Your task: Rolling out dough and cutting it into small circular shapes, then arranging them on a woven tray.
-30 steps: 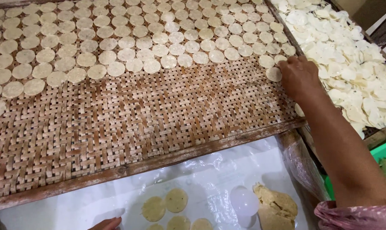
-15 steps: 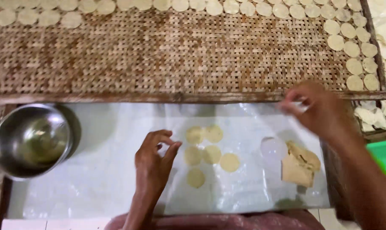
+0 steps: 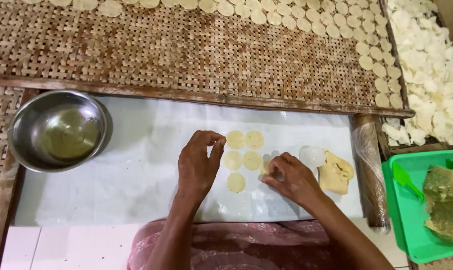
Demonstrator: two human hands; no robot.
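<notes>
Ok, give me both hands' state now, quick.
Left hand: empty, fingers loosely curled beside the dough discs.
Right hand: fingertips pinching one dough disc.

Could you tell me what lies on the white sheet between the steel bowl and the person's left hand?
In the head view, nothing: between the steel bowl and the left hand the white sheet is bare. The round dough discs lie on that hand's other side.

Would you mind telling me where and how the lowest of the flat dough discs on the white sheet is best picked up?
The lowest dough disc lies flat and thin on the white sheet, so nothing stands up to pinch. Probably best to lift its near or left rim, which is clear, sliding fingers under from the left hand side. The other discs crowd its far edge, and the right hand is close on its right.
</notes>
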